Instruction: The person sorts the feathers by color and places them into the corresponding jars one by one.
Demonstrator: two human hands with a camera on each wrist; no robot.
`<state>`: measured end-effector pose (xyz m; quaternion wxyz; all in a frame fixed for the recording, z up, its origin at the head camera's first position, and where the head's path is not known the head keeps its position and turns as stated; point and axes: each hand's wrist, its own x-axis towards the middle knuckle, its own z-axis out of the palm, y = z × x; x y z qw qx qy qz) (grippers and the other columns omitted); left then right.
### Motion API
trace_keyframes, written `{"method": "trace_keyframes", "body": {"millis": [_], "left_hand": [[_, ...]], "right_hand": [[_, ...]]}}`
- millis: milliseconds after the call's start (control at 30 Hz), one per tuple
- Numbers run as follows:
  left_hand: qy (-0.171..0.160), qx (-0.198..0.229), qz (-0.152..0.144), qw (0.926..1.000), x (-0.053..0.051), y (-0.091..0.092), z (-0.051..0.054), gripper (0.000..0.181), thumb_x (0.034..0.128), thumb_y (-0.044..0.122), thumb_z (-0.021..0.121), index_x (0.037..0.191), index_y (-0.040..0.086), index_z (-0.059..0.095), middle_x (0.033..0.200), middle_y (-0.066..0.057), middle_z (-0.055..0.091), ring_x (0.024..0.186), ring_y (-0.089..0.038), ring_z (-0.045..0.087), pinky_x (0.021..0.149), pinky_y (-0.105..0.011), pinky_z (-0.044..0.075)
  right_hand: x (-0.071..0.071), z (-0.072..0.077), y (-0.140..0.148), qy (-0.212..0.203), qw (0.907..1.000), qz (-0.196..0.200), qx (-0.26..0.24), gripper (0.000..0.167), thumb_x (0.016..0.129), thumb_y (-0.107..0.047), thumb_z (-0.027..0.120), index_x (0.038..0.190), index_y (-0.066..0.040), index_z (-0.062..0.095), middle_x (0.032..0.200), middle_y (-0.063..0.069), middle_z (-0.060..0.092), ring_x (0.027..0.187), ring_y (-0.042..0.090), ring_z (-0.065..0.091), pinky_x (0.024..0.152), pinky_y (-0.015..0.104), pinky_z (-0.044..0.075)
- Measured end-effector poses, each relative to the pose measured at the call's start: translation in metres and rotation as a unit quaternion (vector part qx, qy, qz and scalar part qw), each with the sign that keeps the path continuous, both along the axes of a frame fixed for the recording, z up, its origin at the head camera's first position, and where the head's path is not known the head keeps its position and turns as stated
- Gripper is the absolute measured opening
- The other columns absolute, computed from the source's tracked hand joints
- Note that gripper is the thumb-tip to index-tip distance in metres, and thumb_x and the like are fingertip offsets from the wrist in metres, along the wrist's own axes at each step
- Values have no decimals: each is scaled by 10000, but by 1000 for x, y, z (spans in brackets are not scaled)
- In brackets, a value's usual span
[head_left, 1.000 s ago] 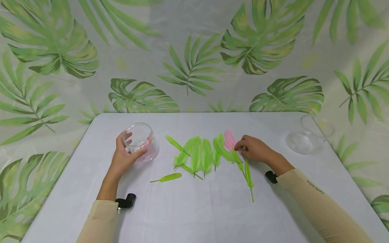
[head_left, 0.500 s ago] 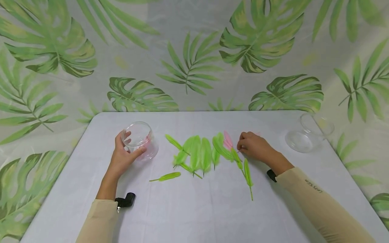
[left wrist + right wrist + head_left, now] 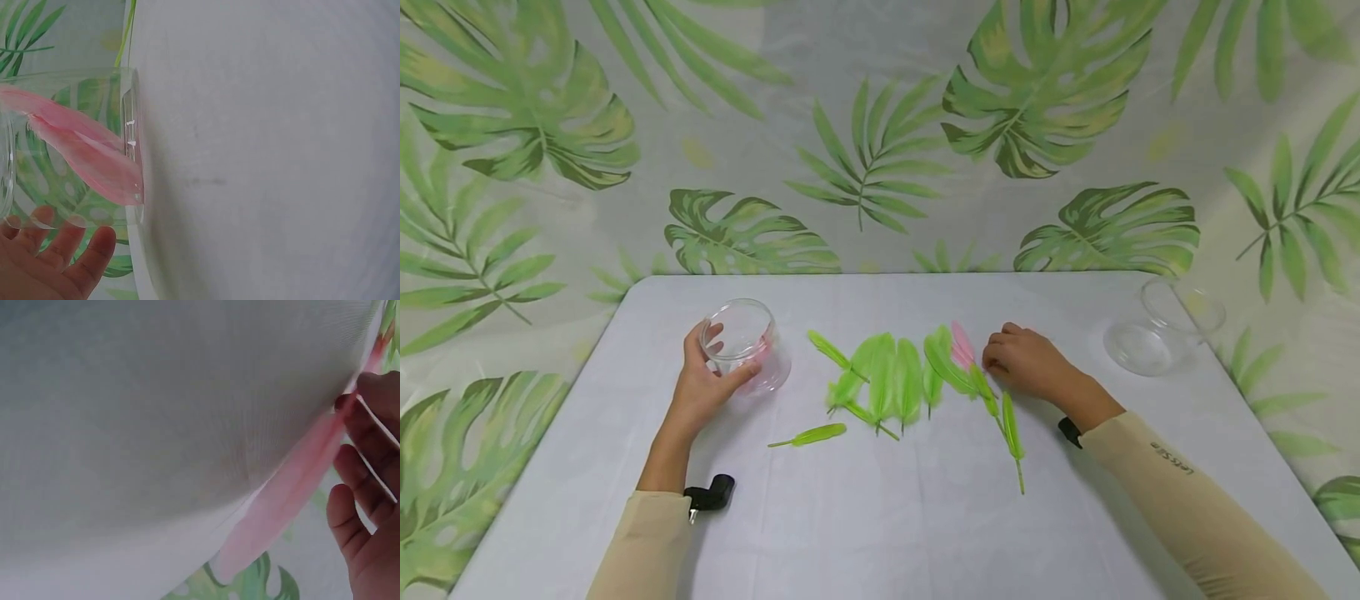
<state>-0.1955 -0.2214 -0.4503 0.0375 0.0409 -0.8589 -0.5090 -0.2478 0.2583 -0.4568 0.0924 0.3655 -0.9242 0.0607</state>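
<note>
Pink feather (image 3: 281,506) in the fingers, and it's the right hand (image 3: 1026,360) that has it, thumb and forefinger pinching the slim quill end while the other fingers curve loosely alongside! From the head camera that hand covers most of it (the right wrist view gives the game away, with the soft pink vane trailing out below the pinch). It's over the right half of the table, just beside a patch of pink plumage (image 3: 961,343), which lies at the right end of a spread of green feathers (image 3: 882,379). Across to the left hand now, and what a firm hold: thumb on the near side, fingers round the far side, gripping a clear jar (image 3: 767,379), mouth up. Inside that jar, pink plumes (image 3: 87,150) lean on a slant, plain to see through the wall in the left wrist view. Between the two hands the greens run in an uneven row, several overlapping; a stray green feather (image 3: 820,434) lies on the near side of them, quill toward the left, and a thin green feather (image 3: 1012,425) on the right points its quill at the person. Farther out, near the right edge of the white table (image 3: 850,525), stands a second jar (image 3: 1138,350), clear as well, and behind everything hangs a leaf-print backdrop (image 3: 880,50).
</note>
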Motion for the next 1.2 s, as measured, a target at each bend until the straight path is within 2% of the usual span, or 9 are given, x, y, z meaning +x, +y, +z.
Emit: {"method": "trace_keyframes", "body": {"millis": [200,333,500,633,733,833,933,1067,1200], "left_hand": [[10,2,-22,10000,0,0,0,1019,830,258,795,1555,146,87,1630,-103,264,1481,-373,290,1173,-616,289],[-16,-57,-17,10000,0,0,1,1029,829,279,797,1557,147,83,1632,-96,261,1484,-374,288,1174,-621,286],[-26,-86,-10,10000,1,0,2,1028,831,280,795,1559,151,81,1633,-89,261,1482,-372,290,1173,-616,292],[-15,-84,-9,10000,1,0,2,1021,831,270,794,1558,153,85,1632,-96,263,1479,-376,294,1171,-614,296],[-14,-79,-21,10000,1,0,3,1020,831,268,793,1557,147,87,1631,-102,263,1479,-380,294,1171,-615,295],[-13,-94,-17,10000,0,0,3,1022,831,279,793,1558,149,86,1632,-96,262,1481,-377,292,1173,-614,295],[-23,-61,-20,10000,0,0,3,1028,833,286,792,1561,158,77,1633,-95,260,1484,-374,288,1175,-613,292],[-65,-11,-22,10000,1,0,2,1032,833,281,793,1562,167,73,1634,-97,258,1486,-371,284,1179,-609,289],[-123,-87,-15,9999,1,0,2,1042,830,302,797,1563,175,67,1638,-86,252,1492,-366,279,1177,-610,294]], "right_hand": [[-2,6,-1,-518,9962,-401,-577,88,880,-25,695,922,-85,744,895,42,716,859,221,582,728,367,525],[-5,9,2,-440,9930,-363,-1030,181,870,14,702,1038,-45,736,906,64,705,844,215,583,730,366,509],[-7,14,5,-277,9839,-165,-1757,241,845,74,699,1061,-25,738,881,74,691,762,174,566,667,323,485],[-7,24,7,-517,9731,-360,-2215,258,891,50,662,1130,-37,712,924,100,693,781,130,579,670,280,498],[-6,35,7,-993,9554,-678,-2696,265,956,-20,613,1207,-56,687,1014,113,696,852,48,604,710,205,503],[-5,46,5,-1559,9282,-894,-3259,267,995,-82,573,1244,-65,666,1113,91,685,945,4,621,758,134,504],[-3,56,1,-1969,9036,-1016,-3666,256,1004,-118,566,1237,-66,658,1141,-8,674,1002,-6,628,791,112,512],[0,63,-5,-2142,8874,-1106,-3929,226,1000,-143,577,1195,-65,661,1055,-150,654,979,-18,616,798,122,506],[2,68,-12,-2202,8760,-1027,-4165,202,999,-138,577,1165,-48,649,999,-169,650,930,10,619,785,140,510]]}}
